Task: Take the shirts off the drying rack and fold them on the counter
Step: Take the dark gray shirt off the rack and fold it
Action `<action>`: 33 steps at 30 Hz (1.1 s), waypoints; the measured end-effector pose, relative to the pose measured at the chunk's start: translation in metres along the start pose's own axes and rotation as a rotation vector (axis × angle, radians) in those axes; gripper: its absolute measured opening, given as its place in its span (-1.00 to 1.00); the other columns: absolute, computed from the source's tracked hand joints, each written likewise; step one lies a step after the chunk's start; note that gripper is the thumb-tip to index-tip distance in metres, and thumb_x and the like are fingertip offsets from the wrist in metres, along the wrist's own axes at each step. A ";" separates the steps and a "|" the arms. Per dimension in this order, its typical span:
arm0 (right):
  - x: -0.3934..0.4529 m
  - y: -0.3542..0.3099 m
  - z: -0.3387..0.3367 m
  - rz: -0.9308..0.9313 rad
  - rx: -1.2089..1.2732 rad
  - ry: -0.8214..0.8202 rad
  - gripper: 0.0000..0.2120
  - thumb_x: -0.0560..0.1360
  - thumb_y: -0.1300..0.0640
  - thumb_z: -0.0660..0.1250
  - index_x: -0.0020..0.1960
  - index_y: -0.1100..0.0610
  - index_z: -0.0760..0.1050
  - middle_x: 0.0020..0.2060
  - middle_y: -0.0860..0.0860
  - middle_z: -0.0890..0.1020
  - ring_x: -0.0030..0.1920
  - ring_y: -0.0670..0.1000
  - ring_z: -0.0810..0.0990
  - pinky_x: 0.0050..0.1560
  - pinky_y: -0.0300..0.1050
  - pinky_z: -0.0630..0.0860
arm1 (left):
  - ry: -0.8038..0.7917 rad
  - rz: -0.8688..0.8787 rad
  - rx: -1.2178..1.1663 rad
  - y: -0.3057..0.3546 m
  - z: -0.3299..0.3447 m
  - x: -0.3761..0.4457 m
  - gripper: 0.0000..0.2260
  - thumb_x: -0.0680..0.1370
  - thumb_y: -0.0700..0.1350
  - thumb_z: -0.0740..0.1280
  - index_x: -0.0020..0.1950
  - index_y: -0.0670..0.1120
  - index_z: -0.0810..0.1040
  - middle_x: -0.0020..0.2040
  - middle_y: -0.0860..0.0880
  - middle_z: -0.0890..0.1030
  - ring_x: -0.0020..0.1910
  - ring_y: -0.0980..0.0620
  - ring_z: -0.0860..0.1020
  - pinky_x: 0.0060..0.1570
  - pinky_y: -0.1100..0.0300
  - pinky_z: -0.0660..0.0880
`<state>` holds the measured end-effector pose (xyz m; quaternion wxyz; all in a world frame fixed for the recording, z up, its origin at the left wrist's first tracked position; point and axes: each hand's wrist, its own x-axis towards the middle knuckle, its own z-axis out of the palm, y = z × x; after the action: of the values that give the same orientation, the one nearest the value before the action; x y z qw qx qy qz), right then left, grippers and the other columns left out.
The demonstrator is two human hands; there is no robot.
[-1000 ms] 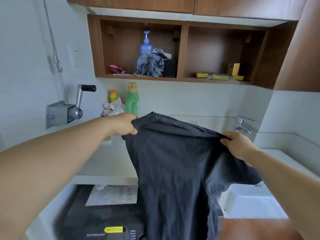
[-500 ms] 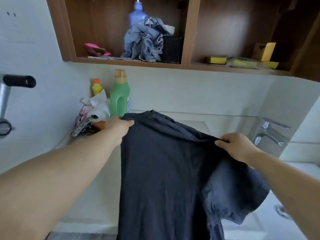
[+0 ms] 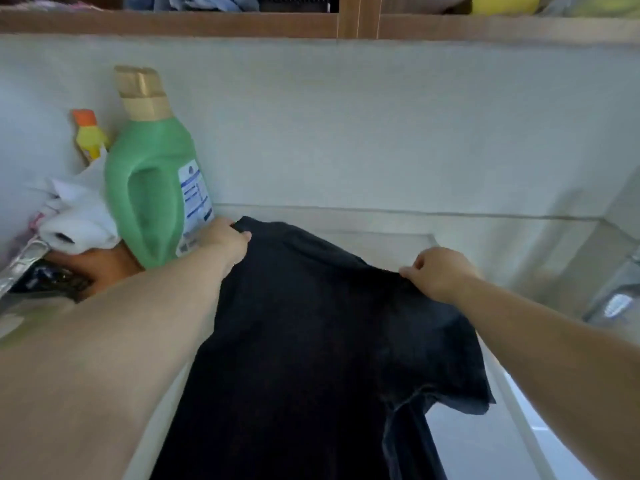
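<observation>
A dark grey shirt [image 3: 311,341] is stretched out over the pale counter [image 3: 381,237], its top edge toward the back wall and its body running down out of the frame. My left hand [image 3: 225,242] grips the shirt's left shoulder corner, right beside a green bottle. My right hand [image 3: 436,273] pinches the right shoulder, and a short sleeve [image 3: 460,382] hangs below it. No drying rack is in view.
A green detergent bottle [image 3: 156,181] with a tan cap stands at the back left, with a small yellow bottle [image 3: 88,133] and crumpled white cloth [image 3: 78,216] beside it. A wooden shelf [image 3: 311,24] runs overhead. A metal tap [image 3: 616,303] is at the right edge.
Both hands have carried the shirt forward and lower toward the back of the counter. The view has closed in on the wall and bottles.
</observation>
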<state>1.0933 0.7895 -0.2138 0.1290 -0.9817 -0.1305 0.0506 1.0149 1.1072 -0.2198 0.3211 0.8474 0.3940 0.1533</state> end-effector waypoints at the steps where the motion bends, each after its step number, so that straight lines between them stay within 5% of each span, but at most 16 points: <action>1: 0.002 0.005 0.007 -0.002 -0.016 -0.052 -0.53 0.50 -0.30 0.18 -0.11 0.11 0.56 -0.19 0.00 0.60 -0.09 0.07 0.55 -0.05 -0.09 0.48 | -0.042 -0.042 0.032 -0.011 0.015 0.000 -0.62 0.54 0.06 0.32 0.21 -0.19 0.50 0.12 -0.18 0.55 0.04 -0.20 0.53 0.08 0.05 0.47; 4: 0.001 0.018 0.004 -0.005 0.078 -0.168 -0.40 0.40 -0.42 0.21 -0.13 0.14 0.56 -0.20 0.00 0.60 -0.11 0.05 0.55 -0.02 -0.05 0.49 | -0.086 -0.128 0.009 -0.026 0.030 -0.003 -0.58 0.53 0.05 0.34 0.22 -0.25 0.48 0.07 -0.19 0.57 -0.01 -0.20 0.55 0.09 0.01 0.51; 9: 0.002 0.021 -0.015 -0.134 0.077 -0.201 -0.61 0.53 -0.09 0.29 -0.30 0.18 0.41 -0.36 0.02 0.48 -0.28 0.02 0.45 -0.28 -0.14 0.33 | -0.098 -0.001 0.272 -0.020 0.021 -0.014 -0.61 0.62 0.02 0.19 0.28 -0.26 0.43 0.24 -0.22 0.51 0.18 -0.21 0.50 0.13 0.07 0.44; 12: 0.001 0.018 -0.020 -0.146 -0.039 -0.144 -0.66 0.58 -0.08 0.19 -0.17 0.16 0.48 -0.22 0.02 0.54 -0.14 0.05 0.49 -0.15 -0.11 0.36 | -0.076 0.128 0.322 -0.022 0.019 -0.014 -0.66 0.65 -0.05 0.10 0.32 -0.23 0.36 0.28 -0.23 0.46 0.24 -0.22 0.44 0.15 0.06 0.37; 16: -0.017 0.024 -0.008 0.003 -0.369 -0.344 -0.56 0.63 -0.11 0.09 0.15 0.24 0.51 0.11 0.13 0.58 0.11 0.13 0.53 0.09 -0.11 0.39 | -0.086 0.117 0.420 -0.034 0.018 -0.017 -0.71 0.62 -0.03 0.18 0.22 -0.22 0.36 0.19 -0.24 0.49 0.11 -0.21 0.48 0.01 0.03 0.41; 18: -0.022 0.026 -0.005 0.053 -0.396 -0.334 -0.54 0.62 -0.13 0.10 0.24 0.23 0.46 0.21 0.12 0.54 0.22 0.14 0.50 0.19 -0.09 0.40 | -0.017 0.120 0.477 -0.027 0.018 -0.027 -0.65 0.60 -0.02 0.24 0.28 -0.19 0.31 0.24 -0.22 0.42 0.16 -0.19 0.45 0.04 0.01 0.41; 20: -0.018 0.024 -0.004 0.056 -0.322 -0.275 -0.56 0.59 -0.15 0.15 0.21 0.19 0.45 0.18 0.11 0.54 0.19 0.14 0.51 0.14 -0.08 0.44 | 0.070 0.301 0.507 -0.008 0.026 -0.035 -0.66 0.60 -0.05 0.22 0.33 -0.14 0.31 0.26 -0.17 0.38 0.20 -0.16 0.40 0.11 0.03 0.39; 24: -0.013 0.015 0.006 0.034 -0.132 -0.320 -0.45 0.52 -0.24 0.23 0.27 0.18 0.32 0.19 0.11 0.51 0.17 0.13 0.49 0.04 -0.08 0.41 | -0.206 0.644 0.351 0.042 0.055 -0.046 -0.67 0.61 -0.23 0.12 0.34 -0.03 0.44 0.31 -0.03 0.40 0.26 -0.03 0.40 0.26 0.12 0.37; 27: -0.015 0.021 0.012 0.054 -0.064 -0.359 -0.30 0.46 -0.27 0.31 0.38 0.16 0.20 0.28 0.12 0.45 0.23 0.14 0.46 0.21 -0.01 0.42 | -0.378 0.622 0.503 0.066 0.074 -0.046 -0.60 0.57 -0.31 0.11 0.34 -0.02 0.45 0.32 -0.03 0.43 0.26 -0.06 0.44 0.24 0.12 0.39; 33: -0.008 0.028 0.007 0.050 -0.027 -0.425 -0.21 0.45 -0.25 0.34 0.45 0.16 0.12 0.35 0.12 0.40 0.31 0.16 0.42 0.31 0.03 0.36 | -0.379 0.582 0.572 0.061 0.087 -0.033 -0.76 0.60 -0.19 0.17 0.23 -0.01 0.47 0.21 -0.08 0.42 0.04 -0.05 0.45 0.00 0.17 0.38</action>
<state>1.0910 0.7627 -0.2280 0.0843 -0.9535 -0.1310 0.2582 1.0728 1.0160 -0.2442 0.0838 0.9908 0.1002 -0.0358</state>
